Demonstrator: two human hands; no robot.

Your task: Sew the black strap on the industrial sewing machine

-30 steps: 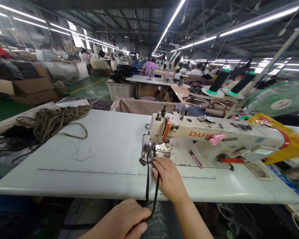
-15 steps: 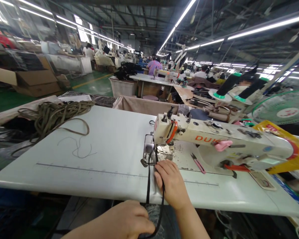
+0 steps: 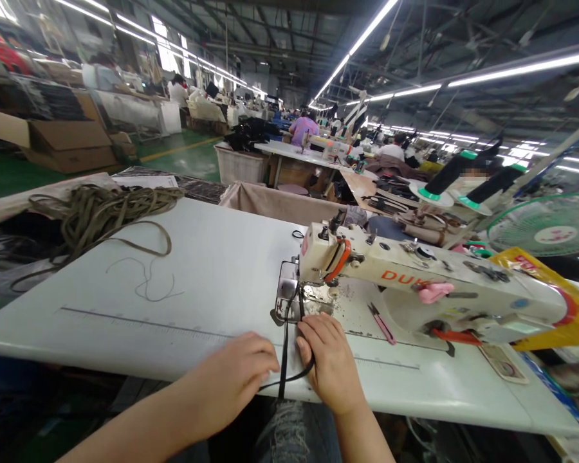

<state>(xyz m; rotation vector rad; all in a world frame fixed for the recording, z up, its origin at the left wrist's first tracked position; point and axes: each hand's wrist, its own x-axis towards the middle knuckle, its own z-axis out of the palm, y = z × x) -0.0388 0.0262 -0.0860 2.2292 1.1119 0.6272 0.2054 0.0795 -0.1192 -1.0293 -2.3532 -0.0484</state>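
Observation:
A narrow black strap [image 3: 284, 366] runs from under the needle area of a white sewing machine [image 3: 367, 257] toward the table's front edge. Beside the needle plate, my right hand [image 3: 330, 360] is closed around a second length of this strap, fingertips close to the presser foot. From under that palm the strap bends left to my left hand [image 3: 238, 373], slightly blurred, whose fingers are curled on it just above the front edge. Its end beyond my left hand is hidden.
Pink-handled thread snips [image 3: 382, 323] lie on the machine bed. Olive webbing [image 3: 106, 212] is heaped at the table's left, near loose thread [image 3: 147, 283]. A green fan [image 3: 550, 225] and black thread cones [image 3: 446, 173] stand at right. People work at machines behind.
My left hand has risen from below the front edge to beside the strap, drawing the strap's hanging loop up and leftward. My right hand stays by the presser foot. The view has shifted slightly.

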